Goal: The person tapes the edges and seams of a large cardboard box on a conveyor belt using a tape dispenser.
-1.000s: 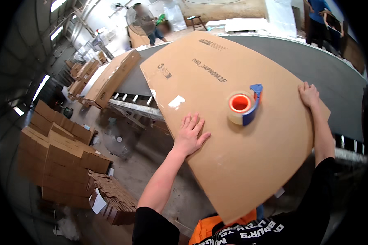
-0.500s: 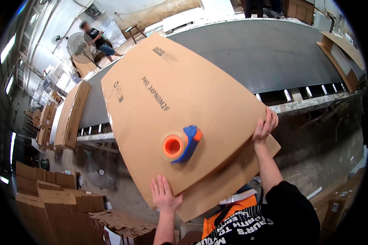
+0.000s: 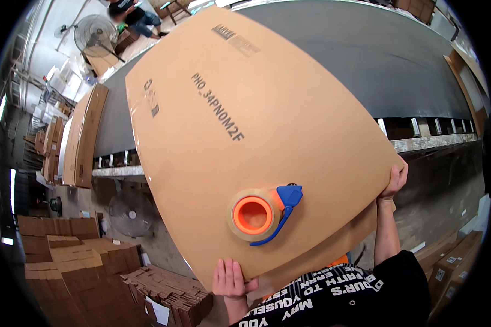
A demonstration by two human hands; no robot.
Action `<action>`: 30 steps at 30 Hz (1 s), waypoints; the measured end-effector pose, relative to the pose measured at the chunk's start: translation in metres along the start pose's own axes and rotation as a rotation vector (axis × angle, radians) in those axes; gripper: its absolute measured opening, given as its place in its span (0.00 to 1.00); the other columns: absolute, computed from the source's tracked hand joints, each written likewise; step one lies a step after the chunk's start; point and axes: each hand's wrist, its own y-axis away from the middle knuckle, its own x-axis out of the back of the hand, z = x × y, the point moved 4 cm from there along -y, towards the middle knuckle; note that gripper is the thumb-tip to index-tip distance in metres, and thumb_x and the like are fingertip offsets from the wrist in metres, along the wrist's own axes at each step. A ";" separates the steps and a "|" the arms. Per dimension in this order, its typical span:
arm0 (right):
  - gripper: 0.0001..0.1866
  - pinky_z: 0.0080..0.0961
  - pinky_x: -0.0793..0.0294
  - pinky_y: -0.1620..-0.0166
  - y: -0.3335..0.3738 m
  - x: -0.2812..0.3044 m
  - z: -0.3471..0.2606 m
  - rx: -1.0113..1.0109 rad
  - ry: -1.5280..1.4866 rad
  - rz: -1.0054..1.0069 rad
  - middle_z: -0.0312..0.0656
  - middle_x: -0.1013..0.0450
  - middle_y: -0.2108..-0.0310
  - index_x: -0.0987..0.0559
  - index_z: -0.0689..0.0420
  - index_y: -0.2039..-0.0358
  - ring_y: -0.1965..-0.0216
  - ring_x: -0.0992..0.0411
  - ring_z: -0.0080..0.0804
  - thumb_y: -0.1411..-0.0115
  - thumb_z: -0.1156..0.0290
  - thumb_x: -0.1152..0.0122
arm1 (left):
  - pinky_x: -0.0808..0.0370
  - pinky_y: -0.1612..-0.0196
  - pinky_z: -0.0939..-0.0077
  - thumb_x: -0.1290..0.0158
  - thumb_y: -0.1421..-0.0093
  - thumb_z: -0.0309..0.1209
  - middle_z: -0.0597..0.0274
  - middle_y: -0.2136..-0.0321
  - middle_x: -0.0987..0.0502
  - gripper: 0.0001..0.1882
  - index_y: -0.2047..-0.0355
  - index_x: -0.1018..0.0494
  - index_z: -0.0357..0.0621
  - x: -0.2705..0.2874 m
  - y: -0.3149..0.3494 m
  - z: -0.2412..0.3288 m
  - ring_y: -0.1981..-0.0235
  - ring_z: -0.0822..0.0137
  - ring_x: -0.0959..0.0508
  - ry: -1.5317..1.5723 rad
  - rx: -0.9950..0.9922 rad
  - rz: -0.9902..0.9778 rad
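A large, flat cardboard box (image 3: pixel 289 125) fills the middle of the view, slanting over the edge of a conveyor belt. My left hand (image 3: pixel 232 280) grips its near left corner, fingers on top. At the right corner, my right hand (image 3: pixel 395 177) is closed around the edge, with part of the fingers hidden beneath. On the box's top, towards me, lies a tape dispenser (image 3: pixel 291 197) with a blue and orange body and a roll of clear tape on an orange core. Another brown cardboard layer (image 3: pixel 360 229) shows under the near edge.
The dark conveyor belt (image 3: pixel 338 54) runs behind, with metal rollers (image 3: pixel 415 127) along its near side. Tall cartons stand at left (image 3: pixel 84 136) and an open carton (image 3: pixel 466 90) at right. Cardboard stacks (image 3: pixel 169 289) and a floor fan (image 3: pixel 131 212) are lower left. A person (image 3: pixel 136 16) sits far left.
The box looks larger and closer, and its right corner has shifted right with my right hand. My left hand appears lower. The tape dispenser has come nearer with the box.
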 end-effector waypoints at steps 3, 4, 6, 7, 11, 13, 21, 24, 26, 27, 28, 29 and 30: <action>0.19 0.30 0.29 0.51 0.036 -0.016 -0.012 0.071 0.059 0.011 0.48 0.28 0.57 0.30 0.70 0.53 0.57 0.30 0.33 0.39 0.67 0.54 | 0.23 0.54 0.47 0.50 0.46 0.53 0.45 0.58 0.20 0.33 0.54 0.25 0.35 -0.004 -0.014 -0.058 0.54 0.40 0.21 0.118 0.008 -0.041; 0.19 0.31 0.29 0.51 0.052 -0.020 -0.016 0.105 0.096 0.019 0.49 0.28 0.57 0.31 0.70 0.53 0.57 0.29 0.33 0.39 0.67 0.55 | 0.27 0.49 0.45 0.45 0.54 0.54 0.44 0.52 0.24 0.39 0.49 0.28 0.35 -0.007 -0.027 -0.078 0.48 0.39 0.25 0.100 0.043 -0.151; 0.19 0.31 0.29 0.51 0.080 -0.034 -0.014 0.041 0.012 0.077 0.48 0.29 0.57 0.32 0.69 0.53 0.57 0.30 0.33 0.38 0.67 0.53 | 0.36 0.40 0.43 0.38 0.65 0.53 0.44 0.42 0.31 0.51 0.42 0.33 0.35 -0.018 -0.048 -0.120 0.39 0.40 0.34 0.092 0.083 -0.311; 0.19 0.31 0.29 0.51 0.090 -0.047 -0.013 0.019 -0.042 0.117 0.48 0.29 0.57 0.32 0.69 0.53 0.57 0.30 0.33 0.38 0.67 0.53 | 0.40 0.36 0.44 0.35 0.70 0.51 0.46 0.39 0.34 0.56 0.40 0.36 0.35 -0.024 -0.057 -0.143 0.36 0.40 0.38 0.097 0.086 -0.348; 0.19 0.28 0.32 0.49 0.111 -0.093 -0.002 0.135 0.013 0.206 0.44 0.32 0.56 0.33 0.67 0.51 0.56 0.32 0.30 0.38 0.66 0.49 | 0.49 0.32 0.43 0.31 0.77 0.47 0.40 0.33 0.47 0.68 0.34 0.49 0.34 -0.057 -0.082 -0.215 0.33 0.37 0.48 0.208 0.026 -0.229; 0.21 0.30 0.32 0.49 0.115 -0.108 -0.003 0.130 0.152 0.211 0.46 0.30 0.55 0.31 0.64 0.52 0.54 0.31 0.34 0.38 0.61 0.47 | 0.52 0.32 0.41 0.30 0.75 0.49 0.35 0.33 0.52 0.71 0.33 0.54 0.33 -0.064 -0.076 -0.234 0.32 0.34 0.51 0.235 -0.005 -0.081; 0.21 0.36 0.30 0.53 0.115 -0.104 -0.021 0.081 0.338 0.330 0.47 0.27 0.61 0.29 0.58 0.56 0.58 0.28 0.41 0.40 0.53 0.48 | 0.53 0.30 0.48 0.38 0.53 0.43 0.37 0.35 0.44 0.49 0.36 0.45 0.29 -0.054 -0.068 -0.155 0.33 0.39 0.46 0.297 -0.370 -0.198; 0.21 0.36 0.32 0.51 0.129 -0.134 -0.025 0.154 0.237 0.280 0.51 0.30 0.60 0.30 0.61 0.56 0.58 0.30 0.45 0.42 0.57 0.46 | 0.37 0.36 0.52 0.50 0.47 0.25 0.40 0.40 0.34 0.29 0.43 0.35 0.30 -0.076 -0.090 -0.140 0.38 0.43 0.34 0.194 -0.430 -0.085; 0.25 0.36 0.34 0.48 0.136 -0.134 -0.040 0.095 0.249 0.250 0.52 0.30 0.59 0.29 0.62 0.54 0.55 0.31 0.46 0.40 0.52 0.46 | 0.32 0.40 0.51 0.53 0.48 0.22 0.41 0.43 0.31 0.27 0.44 0.32 0.31 -0.078 -0.097 -0.135 0.42 0.42 0.30 0.137 -0.433 -0.040; 0.25 0.36 0.35 0.46 0.136 -0.125 -0.041 -0.002 0.249 0.195 0.53 0.30 0.58 0.29 0.62 0.53 0.53 0.32 0.47 0.40 0.52 0.45 | 0.32 0.41 0.51 0.52 0.47 0.23 0.42 0.43 0.30 0.27 0.44 0.32 0.32 -0.080 -0.100 -0.133 0.43 0.41 0.29 0.134 -0.440 -0.010; 0.26 0.35 0.36 0.45 0.148 -0.121 -0.033 -0.126 0.235 0.127 0.53 0.30 0.57 0.28 0.62 0.52 0.52 0.33 0.47 0.41 0.52 0.45 | 0.31 0.42 0.51 0.51 0.47 0.24 0.43 0.44 0.29 0.27 0.45 0.32 0.32 -0.081 -0.096 -0.139 0.43 0.41 0.29 0.110 -0.444 -0.005; 0.28 0.35 0.38 0.43 0.166 -0.110 -0.049 -0.055 0.355 0.240 0.53 0.30 0.54 0.28 0.62 0.49 0.49 0.35 0.46 0.41 0.52 0.44 | 0.30 0.43 0.51 0.52 0.41 0.30 0.44 0.44 0.29 0.24 0.45 0.32 0.33 -0.080 -0.096 -0.141 0.44 0.40 0.28 0.098 -0.415 -0.014; 0.25 0.34 0.35 0.45 0.198 -0.090 -0.051 -0.096 0.391 0.377 0.50 0.29 0.54 0.27 0.63 0.50 0.52 0.32 0.43 0.40 0.55 0.43 | 0.30 0.43 0.51 0.49 0.43 0.33 0.44 0.43 0.29 0.27 0.44 0.33 0.33 -0.082 -0.091 -0.145 0.44 0.41 0.28 0.077 -0.415 -0.006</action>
